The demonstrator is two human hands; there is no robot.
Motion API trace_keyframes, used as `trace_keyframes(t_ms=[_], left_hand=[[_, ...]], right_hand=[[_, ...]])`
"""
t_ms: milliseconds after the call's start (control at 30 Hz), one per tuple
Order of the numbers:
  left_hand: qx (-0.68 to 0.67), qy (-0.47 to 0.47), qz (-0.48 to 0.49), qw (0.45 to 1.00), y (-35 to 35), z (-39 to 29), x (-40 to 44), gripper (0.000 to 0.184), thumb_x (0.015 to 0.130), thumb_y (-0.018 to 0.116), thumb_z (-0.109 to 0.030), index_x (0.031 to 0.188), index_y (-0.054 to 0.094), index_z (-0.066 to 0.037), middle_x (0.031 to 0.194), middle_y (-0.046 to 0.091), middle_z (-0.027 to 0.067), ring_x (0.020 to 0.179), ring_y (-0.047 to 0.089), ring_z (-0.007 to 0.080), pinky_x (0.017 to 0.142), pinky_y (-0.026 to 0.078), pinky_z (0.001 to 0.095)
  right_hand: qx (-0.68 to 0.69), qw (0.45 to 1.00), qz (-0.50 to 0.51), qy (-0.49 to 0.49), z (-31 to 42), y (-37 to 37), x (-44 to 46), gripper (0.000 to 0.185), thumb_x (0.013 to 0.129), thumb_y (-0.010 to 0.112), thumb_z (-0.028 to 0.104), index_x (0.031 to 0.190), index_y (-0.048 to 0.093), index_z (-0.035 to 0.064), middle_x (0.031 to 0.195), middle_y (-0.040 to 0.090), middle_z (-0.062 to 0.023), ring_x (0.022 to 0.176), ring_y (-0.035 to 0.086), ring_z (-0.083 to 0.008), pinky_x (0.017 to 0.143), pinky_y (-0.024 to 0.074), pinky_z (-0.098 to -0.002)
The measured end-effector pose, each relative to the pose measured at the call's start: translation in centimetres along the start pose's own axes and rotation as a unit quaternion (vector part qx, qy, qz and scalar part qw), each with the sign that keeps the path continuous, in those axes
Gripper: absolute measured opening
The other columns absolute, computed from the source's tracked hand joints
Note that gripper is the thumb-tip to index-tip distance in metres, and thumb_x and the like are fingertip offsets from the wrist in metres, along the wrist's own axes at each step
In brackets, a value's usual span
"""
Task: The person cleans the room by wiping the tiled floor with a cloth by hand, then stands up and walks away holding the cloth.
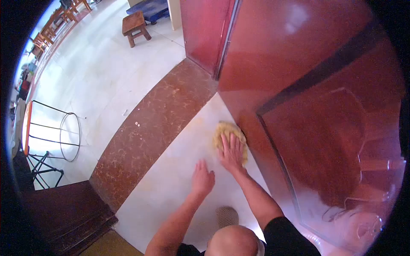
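Note:
A crumpled yellow cloth [221, 128] lies on the white floor [171, 187], right by the foot of a reddish-brown door [307, 162]. My right hand [232, 152] bears down on the cloth, its fingers stretched over the top and the cloth bunched around them. To the left of it, my left hand [203, 178] is loosely open with slightly bent fingers and nothing in it. Whether that hand touches the floor I cannot tell.
A brown marbled threshold strip [156, 111] crosses the floor, with small white bits on it. Beyond stand a low wooden stool [135, 26] and a metal-framed stool [51, 132] on its side. A dark door frame [64, 213] is at lower left.

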State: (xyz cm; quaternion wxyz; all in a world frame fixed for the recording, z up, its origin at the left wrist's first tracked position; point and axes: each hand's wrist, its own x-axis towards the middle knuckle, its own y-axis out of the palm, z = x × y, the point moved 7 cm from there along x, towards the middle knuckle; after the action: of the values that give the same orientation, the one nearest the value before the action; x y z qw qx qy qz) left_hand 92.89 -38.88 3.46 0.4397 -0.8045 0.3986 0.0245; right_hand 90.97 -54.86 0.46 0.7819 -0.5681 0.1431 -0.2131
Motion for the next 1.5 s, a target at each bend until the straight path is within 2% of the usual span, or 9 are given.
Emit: trace_keyframes(t_ms=[233, 567, 900, 1000, 1100, 1200, 1233, 1400, 1500], left_hand=[[0.166, -0.059, 0.021, 0.984, -1.5, 9.0, -2.0, 0.079, 0.086, 0.062, -0.021, 0.148, 0.022, 0.007, 0.157, 0.020, 0.0282, 0.147, 0.016, 0.0429, 0.118, 0.023, 0.0487], [0.111, -0.019, 0.086, 0.990, -3.7, 8.5, -1.8, 0.082, 0.083, 0.064, -0.017, 0.149, 0.021, 0.005, 0.158, 0.019, 0.0253, 0.147, 0.018, 0.0395, 0.114, 0.030, 0.0517], [0.036, -0.051, 0.053, 0.997, -2.6, 10.2, -1.9, 0.071, 0.085, 0.060, -0.013, 0.147, 0.029, 0.002, 0.159, 0.017, 0.0217, 0.149, 0.016, 0.0360, 0.113, 0.032, 0.0520], [0.061, 0.019, -0.023, 0.998, 0.8, 13.8, -0.7, 0.051, 0.087, 0.057, -0.011, 0.136, 0.046, 0.000, 0.151, 0.036, 0.0226, 0.138, 0.038, 0.0390, 0.106, 0.041, 0.0502], [-0.190, -0.178, 0.109, 0.959, -5.0, 12.6, -2.9, 0.048, 0.090, 0.057, -0.015, 0.136, 0.052, -0.006, 0.142, 0.049, 0.0204, 0.134, 0.040, 0.0429, 0.109, 0.036, 0.0469], [-0.143, -0.136, -0.174, 0.965, -6.0, 14.3, -8.4, 0.031, 0.082, 0.057, -0.004, 0.111, 0.065, -0.006, 0.102, 0.068, 0.0166, 0.088, 0.061, 0.0468, 0.080, 0.052, 0.0490], [-0.096, -0.132, -0.209, 0.964, -6.9, 15.2, -9.9, 0.033, 0.081, 0.058, -0.005, 0.113, 0.064, -0.004, 0.104, 0.066, 0.0179, 0.091, 0.061, 0.0463, 0.081, 0.051, 0.0490], [0.065, -0.266, -0.267, 0.924, -11.4, 23.1, -14.0, 0.066, 0.076, 0.077, -0.021, 0.133, 0.049, 0.000, 0.141, 0.047, 0.0223, 0.130, 0.045, 0.0378, 0.106, 0.039, 0.0438], [0.133, -0.323, -0.209, 0.914, -12.1, 25.3, -13.7, 0.083, 0.071, 0.082, -0.025, 0.138, 0.042, 0.004, 0.147, 0.040, 0.0245, 0.136, 0.039, 0.0369, 0.111, 0.034, 0.0450]], right_hand=[[0.019, 0.999, 0.036, -0.024, 3.5, 1.0, 12.5, 0.068, 0.088, 0.061, 0.035, 0.148, 0.037, 0.0142, 0.151, 0.029, -0.0232, 0.136, 0.030, -0.0452, 0.112, 0.0225, -0.0595], [-0.061, 0.997, 0.016, 0.050, -0.8, 0.4, -5.6, 0.071, 0.086, 0.062, 0.035, 0.148, 0.035, 0.0112, 0.148, 0.028, -0.0296, 0.136, 0.027, -0.0517, 0.111, 0.0197, -0.0658], [0.002, 0.998, -0.035, -0.058, 7.9, 4.7, 16.1, 0.061, 0.087, 0.062, 0.036, 0.143, 0.045, 0.0167, 0.152, 0.031, -0.0198, 0.139, 0.028, -0.0446, 0.112, 0.0209, -0.0632], [0.029, 0.969, 0.004, -0.246, 14.7, 6.1, 10.0, 0.058, 0.082, 0.068, 0.029, 0.136, 0.051, 0.0153, 0.148, 0.035, -0.0164, 0.137, 0.030, -0.0435, 0.111, 0.0244, -0.0618], [0.038, 0.915, 0.072, -0.396, 18.7, 8.7, 1.3, 0.054, 0.077, 0.067, 0.020, 0.129, 0.054, 0.0200, 0.141, 0.042, -0.0147, 0.135, 0.036, -0.0397, 0.110, 0.0292, -0.0583], [0.035, 0.853, 0.118, -0.508, 18.3, 7.9, -2.6, 0.051, 0.078, 0.068, 0.025, 0.128, 0.056, 0.0222, 0.143, 0.043, -0.0126, 0.136, 0.037, -0.0392, 0.110, 0.0306, -0.0582], [0.031, 0.836, 0.114, -0.536, 17.9, 6.9, -2.5, 0.050, 0.078, 0.069, 0.027, 0.127, 0.057, 0.0227, 0.144, 0.044, -0.0122, 0.137, 0.037, -0.0394, 0.110, 0.0309, -0.0582], [0.026, 0.963, 0.021, -0.269, 18.1, 5.0, 9.6, 0.051, 0.084, 0.066, 0.034, 0.132, 0.056, 0.0189, 0.147, 0.042, -0.0182, 0.139, 0.031, -0.0436, 0.112, 0.0264, -0.0595], [0.027, 0.967, -0.023, -0.251, 23.6, 10.1, 12.0, 0.050, 0.083, 0.065, 0.028, 0.132, 0.056, 0.0188, 0.146, 0.042, -0.0179, 0.139, 0.030, -0.0422, 0.112, 0.0248, -0.0584]])
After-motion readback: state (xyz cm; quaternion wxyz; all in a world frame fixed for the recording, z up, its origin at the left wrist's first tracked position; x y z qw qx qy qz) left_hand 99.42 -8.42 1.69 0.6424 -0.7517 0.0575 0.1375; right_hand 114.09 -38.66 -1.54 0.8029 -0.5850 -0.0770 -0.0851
